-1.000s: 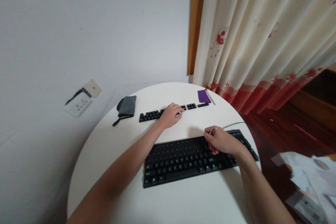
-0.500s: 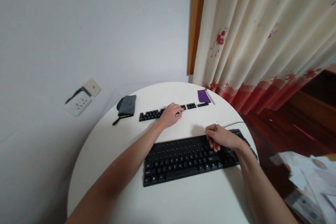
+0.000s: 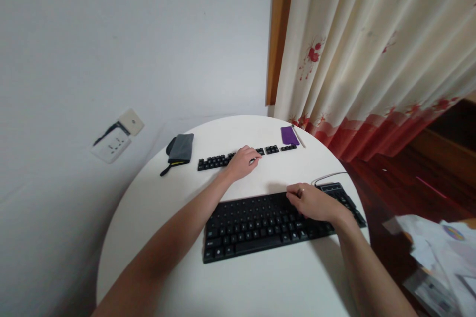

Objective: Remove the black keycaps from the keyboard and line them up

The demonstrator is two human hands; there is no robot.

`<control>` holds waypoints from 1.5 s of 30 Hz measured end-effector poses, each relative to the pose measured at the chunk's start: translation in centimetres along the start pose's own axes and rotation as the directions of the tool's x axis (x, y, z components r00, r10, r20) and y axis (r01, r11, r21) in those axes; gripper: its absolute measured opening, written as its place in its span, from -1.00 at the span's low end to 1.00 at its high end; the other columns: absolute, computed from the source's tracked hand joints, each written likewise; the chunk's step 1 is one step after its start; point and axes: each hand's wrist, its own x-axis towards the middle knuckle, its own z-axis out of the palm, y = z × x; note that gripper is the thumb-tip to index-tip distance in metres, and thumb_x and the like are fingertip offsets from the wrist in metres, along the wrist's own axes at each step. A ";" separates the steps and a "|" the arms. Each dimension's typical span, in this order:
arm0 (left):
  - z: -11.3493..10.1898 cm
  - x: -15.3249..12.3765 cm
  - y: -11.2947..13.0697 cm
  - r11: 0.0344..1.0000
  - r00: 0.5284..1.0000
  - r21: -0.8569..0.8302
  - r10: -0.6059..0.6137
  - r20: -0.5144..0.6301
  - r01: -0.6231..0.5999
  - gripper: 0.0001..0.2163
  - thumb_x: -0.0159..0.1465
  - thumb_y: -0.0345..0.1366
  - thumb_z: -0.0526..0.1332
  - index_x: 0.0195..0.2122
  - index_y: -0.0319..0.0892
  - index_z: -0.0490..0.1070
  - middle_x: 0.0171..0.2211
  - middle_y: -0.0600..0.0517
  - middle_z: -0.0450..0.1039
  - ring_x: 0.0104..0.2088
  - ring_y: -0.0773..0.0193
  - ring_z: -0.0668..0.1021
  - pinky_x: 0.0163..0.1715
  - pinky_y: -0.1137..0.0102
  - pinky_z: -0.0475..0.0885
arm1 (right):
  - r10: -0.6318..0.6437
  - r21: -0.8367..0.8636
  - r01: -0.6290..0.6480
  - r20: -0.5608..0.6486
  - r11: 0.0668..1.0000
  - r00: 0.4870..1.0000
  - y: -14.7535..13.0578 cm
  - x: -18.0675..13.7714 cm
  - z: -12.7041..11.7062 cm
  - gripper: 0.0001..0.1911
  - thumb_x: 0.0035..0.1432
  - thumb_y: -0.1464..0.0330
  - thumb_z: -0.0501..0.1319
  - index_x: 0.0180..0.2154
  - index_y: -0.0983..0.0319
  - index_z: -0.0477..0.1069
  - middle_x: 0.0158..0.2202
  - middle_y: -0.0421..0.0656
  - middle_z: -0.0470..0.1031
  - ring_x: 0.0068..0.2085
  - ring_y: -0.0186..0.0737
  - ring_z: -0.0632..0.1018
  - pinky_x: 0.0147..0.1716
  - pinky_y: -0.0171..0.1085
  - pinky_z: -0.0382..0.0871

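Soft, dim light; faint shadows on white table (image 3: 256,285); papers (image 3: 441,247) slightly blurred.

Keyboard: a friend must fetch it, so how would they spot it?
On the round white table, find the right hand. Beneath it lies the keyboard: one long black board, unlike the separate small keys in a row beyond it.

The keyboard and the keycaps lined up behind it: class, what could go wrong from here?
The left hand, covering part of the line of loose keycaps, might nudge them out of place. The right hand, over the keyboard, could shove it; its right end lies near the edge of the table. The cable running to that edge might catch.
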 end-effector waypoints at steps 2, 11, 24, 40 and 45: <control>0.1 0.0 -0.1 1.000 1.000 0.000 0.005 0.009 -0.005 -0.82 0.33 -0.39 0.10 -0.21 -0.16 0.50 -0.26 -0.03 0.53 -0.18 0.19 0.46 -0.10 0.24 0.38 | 0.052 0.187 -0.081 0.150 0.979 0.987 1.1 0.4 -0.5 -0.68 0.24 0.26 0.06 -0.55 0.20 0.22 -0.67 -0.29 0.31 -0.66 -0.38 0.35 -0.64 -0.39 0.18; -0.7 0.4 0.5 0.998 0.999 -0.052 -0.024 0.035 0.026 -0.81 0.33 -0.37 0.10 -0.19 -0.14 0.52 -0.24 -0.04 0.54 -0.16 0.17 0.48 -0.08 0.18 0.40 | -0.007 0.479 -0.090 0.197 0.873 0.980 2.8 1.1 -2.1 -0.60 0.22 0.10 0.10 -0.49 0.27 0.34 -0.65 -0.24 0.43 -0.66 -0.40 0.41 -0.64 -0.42 0.22; -2.5 1.1 6.8 0.377 0.751 -0.704 0.032 0.659 0.602 -0.68 0.16 -0.21 0.37 -0.08 -0.21 0.50 -0.21 -0.07 0.56 -0.24 0.27 0.57 -0.14 0.32 0.46 | -0.100 0.453 0.220 -0.273 0.864 0.957 -0.2 2.7 0.7 -0.63 0.30 0.14 0.03 -0.44 0.23 0.35 -0.52 -0.24 0.45 -0.56 -0.37 0.45 -0.53 -0.38 0.28; -0.2 0.5 7.5 0.460 0.775 -0.624 -0.378 0.506 0.632 -0.82 0.05 -0.45 0.34 -0.28 -0.27 0.53 -0.39 -0.02 0.57 -0.40 0.28 0.60 -0.30 0.35 0.51 | 0.085 0.500 0.145 -0.409 0.854 0.909 1.4 4.5 1.9 -0.68 0.23 0.20 0.05 -0.48 0.23 0.33 -0.62 -0.24 0.43 -0.67 -0.37 0.42 -0.68 -0.40 0.21; -0.6 0.8 6.9 0.582 0.832 -0.594 -0.399 0.386 0.555 -0.82 0.09 -0.43 0.31 -0.25 -0.25 0.57 -0.27 -0.07 0.60 -0.34 0.27 0.61 -0.25 0.37 0.51 | 0.132 0.547 0.185 -0.488 0.816 0.863 1.9 4.8 1.6 -0.68 0.21 0.20 0.08 -0.51 0.23 0.34 -0.64 -0.23 0.43 -0.69 -0.38 0.40 -0.70 -0.42 0.18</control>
